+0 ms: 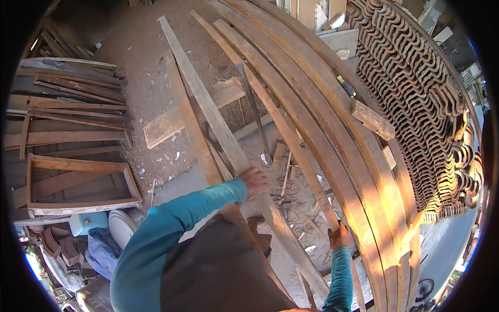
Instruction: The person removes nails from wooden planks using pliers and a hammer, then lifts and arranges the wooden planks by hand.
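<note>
My left hand lies across a long greyish wooden plank, its fingers bent over the far edge. Farther right, my right hand is closed around a narrow brown wooden strip that slants up toward the far left. Just left of the grey plank runs another brown plank. Between the plank and the strip, a dark metal bar leans with its lower end near the ground. The undersides of both hands are hidden.
Long brown beams lie side by side at the right, carrying a short wood block and a yellow-black handled tool. Stacked clay roof tiles stand beyond. At left are a wooden frame, loose boards and a light-blue container.
</note>
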A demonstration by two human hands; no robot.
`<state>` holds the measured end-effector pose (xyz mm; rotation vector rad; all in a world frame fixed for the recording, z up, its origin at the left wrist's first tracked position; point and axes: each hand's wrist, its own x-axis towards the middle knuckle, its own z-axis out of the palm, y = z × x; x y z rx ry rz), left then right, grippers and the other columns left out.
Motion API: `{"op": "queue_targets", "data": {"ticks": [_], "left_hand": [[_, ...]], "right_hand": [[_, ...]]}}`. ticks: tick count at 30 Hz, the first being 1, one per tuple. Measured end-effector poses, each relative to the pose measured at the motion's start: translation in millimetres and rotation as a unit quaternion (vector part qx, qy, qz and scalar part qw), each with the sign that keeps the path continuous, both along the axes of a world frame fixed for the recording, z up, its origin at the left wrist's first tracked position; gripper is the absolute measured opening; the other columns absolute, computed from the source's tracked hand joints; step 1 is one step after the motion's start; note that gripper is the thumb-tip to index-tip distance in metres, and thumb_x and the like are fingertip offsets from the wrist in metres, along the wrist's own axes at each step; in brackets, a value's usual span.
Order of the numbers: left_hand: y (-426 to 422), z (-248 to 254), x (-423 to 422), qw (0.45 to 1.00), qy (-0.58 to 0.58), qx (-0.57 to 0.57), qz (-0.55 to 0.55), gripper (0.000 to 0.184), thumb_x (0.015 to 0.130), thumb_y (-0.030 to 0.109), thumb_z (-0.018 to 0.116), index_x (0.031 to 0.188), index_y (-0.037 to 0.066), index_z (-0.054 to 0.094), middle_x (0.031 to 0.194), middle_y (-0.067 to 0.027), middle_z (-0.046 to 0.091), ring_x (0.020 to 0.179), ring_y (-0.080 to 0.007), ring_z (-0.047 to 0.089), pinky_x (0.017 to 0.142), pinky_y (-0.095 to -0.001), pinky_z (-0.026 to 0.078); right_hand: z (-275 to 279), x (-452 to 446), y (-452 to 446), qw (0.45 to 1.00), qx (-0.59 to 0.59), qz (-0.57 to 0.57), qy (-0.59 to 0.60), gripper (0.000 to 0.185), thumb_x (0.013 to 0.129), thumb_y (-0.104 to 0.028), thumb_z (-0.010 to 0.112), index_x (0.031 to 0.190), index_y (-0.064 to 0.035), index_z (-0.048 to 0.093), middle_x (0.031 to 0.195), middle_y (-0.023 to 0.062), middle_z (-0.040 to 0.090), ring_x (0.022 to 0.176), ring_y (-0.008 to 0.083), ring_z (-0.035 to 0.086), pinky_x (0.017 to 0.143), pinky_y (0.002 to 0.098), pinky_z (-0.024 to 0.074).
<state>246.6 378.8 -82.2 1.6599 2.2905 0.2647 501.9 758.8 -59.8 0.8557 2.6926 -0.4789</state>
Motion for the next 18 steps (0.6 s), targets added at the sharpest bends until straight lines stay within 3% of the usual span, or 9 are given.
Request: {"op": "queue_targets", "data": {"ticks": [5,8,10,11,12,14,15,17,18], "left_hand": [[0.7,4.0,3.1,1.0,-0.005,0.026,-0.001,0.047,0.063,0.016,0.074,0.107,0.016,0.059,0.106,-0.0037,0.059,0.11,-0.0243,0.054,0.095,-0.0406,0.037],[10.0,18.2,-6.1,1.0,0.004,-0.012,-0.013,0.059,0.063,0.023,0.079,0.118,0.015,0.06,0.113,-0.007,0.063,0.113,-0.0263,0.056,0.098,-0.0381,0.036],[32.1,52.8,-17.3,0.968,-0.162,-0.193,0.009,0.092,0.063,0.046,0.085,0.141,0.016,0.048,0.127,-0.011,0.062,0.124,-0.0288,0.054,0.106,-0.0414,0.035],[39.0,42.5,-19.7,0.949,-0.3,-0.058,0.082,0.107,0.062,0.06,0.081,0.148,0.014,0.038,0.132,-0.0137,0.06,0.127,-0.0294,0.052,0.109,-0.0435,0.035],[47.4,27.8,-21.2,0.888,-0.426,0.078,0.152,0.123,0.061,0.075,0.077,0.154,0.012,0.027,0.137,-0.0164,0.057,0.131,-0.03,0.05,0.112,-0.0456,0.035],[93.3,13.7,-22.1,0.747,-0.56,0.189,0.304,0.124,0.069,0.082,0.064,0.155,0.006,0.018,0.135,-0.0187,0.058,0.13,-0.0318,0.05,0.111,-0.0476,0.038],[115.9,21.6,-19.0,0.749,-0.559,0.193,0.299,0.124,0.069,0.082,0.064,0.155,0.006,0.018,0.135,-0.0187,0.058,0.13,-0.0318,0.05,0.111,-0.0476,0.038],[157.4,45.9,-3.3,0.332,-0.768,0.369,0.405,0.11,0.08,0.078,0.056,0.152,0.001,0.025,0.137,-0.0253,0.054,0.128,-0.0378,0.051,0.11,-0.0496,0.039],[174.7,32.0,-2.0,0.238,-0.8,0.397,0.382,0.105,0.079,0.082,0.054,0.144,0.001,0.038,0.124,-0.0231,0.06,0.113,-0.0346,0.061,0.097,-0.0465,0.05]], "right_hand": [[70.0,-3.3,-6.8,0.996,0.0,0.015,0.086,0.043,0.074,-0.024,0.079,0.11,-0.0066,0.062,0.098,0.0197,0.069,0.094,0.0409,0.065,0.082,0.0472,0.0526],[95.4,3.9,-0.2,0.997,-0.012,0.038,0.066,0.057,0.077,-0.033,0.076,0.118,0.0021,0.06,0.107,0.0249,0.067,0.1,0.0417,0.065,0.085,0.0498,0.0517],[116.8,7.7,-4.9,0.996,-0.015,0.046,0.078,0.059,0.074,-0.033,0.079,0.118,0.0016,0.061,0.102,0.0239,0.068,0.093,0.0424,0.067,0.081,0.0499,0.0532],[126.8,7.8,-8.8,0.996,-0.011,0.045,0.075,0.059,0.074,-0.033,0.079,0.118,0.0016,0.061,0.102,0.0239,0.068,0.093,0.0424,0.067,0.081,0.0499,0.0532],[140.3,4.3,-17.2,0.998,0.022,0.038,0.045,0.06,0.073,-0.034,0.08,0.118,0.0006,0.061,0.102,0.0236,0.068,0.093,0.0422,0.067,0.08,0.0502,0.0533],[154.6,4.9,-31.8,0.996,0.073,0.039,0.027,0.06,0.072,-0.035,0.08,0.119,-0.003,0.062,0.102,0.0214,0.069,0.091,0.0413,0.067,0.078,0.0506,0.0535],[153.1,8.0,-35.1,0.996,0.078,0.037,0.03,0.06,0.072,-0.035,0.08,0.119,-0.003,0.062,0.102,0.0214,0.069,0.091,0.0413,0.067,0.078,0.0506,0.0535],[148.3,19.4,-39.9,0.988,0.124,0.073,0.06,0.055,0.075,-0.035,0.079,0.118,-0.0071,0.06,0.1,0.0233,0.068,0.092,0.043,0.066,0.077,0.0511,0.0534],[156.5,14.7,-50.4,0.994,0.108,0.029,0.008,0.057,0.075,-0.038,0.079,0.12,-0.0074,0.06,0.105,0.0238,0.068,0.095,0.0433,0.065,0.08,0.0522,0.0526]]}}
